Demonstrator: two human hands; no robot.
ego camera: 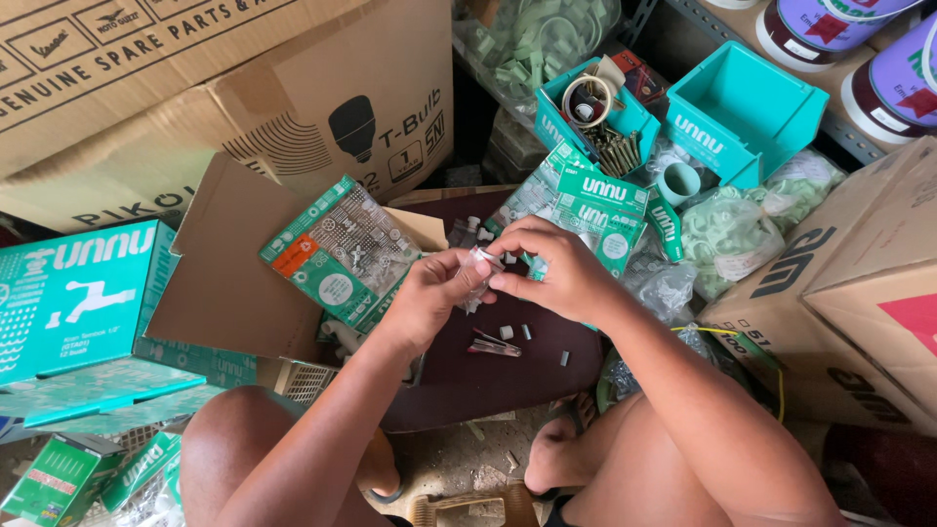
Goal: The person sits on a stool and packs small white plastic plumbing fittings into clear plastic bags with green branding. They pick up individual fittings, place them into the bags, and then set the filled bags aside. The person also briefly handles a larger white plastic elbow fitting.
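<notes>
Head view looks down on a person seated on the floor, both bare hands meeting above a dark brown board [508, 376] that lies between the knees. Left hand [434, 293] is closed, fingers pinched on one side of a small clear plastic bag [480, 265]; right hand [551, 268] is likewise closed, thumb and fingers pinching the other side of the same bag, so the bag hangs held between the two hands over the board's far half. On the board just below the hands lie a few small white pieces [515, 333] and a flat reddish packet [494, 346]. Beyond the left hand, at the board's far left corner, a green-and-white printed packet [342, 249] leans on a brown cardboard flap. Beyond the right hand sits a pile of teal-labelled packets [600, 200]. Further back stand two teal plastic bins [747, 112], the left one holding screws and rings, the right one open-topped. A teal carton [73, 298] sits at the far left, brown cartons [849, 303] at the right.
</notes>
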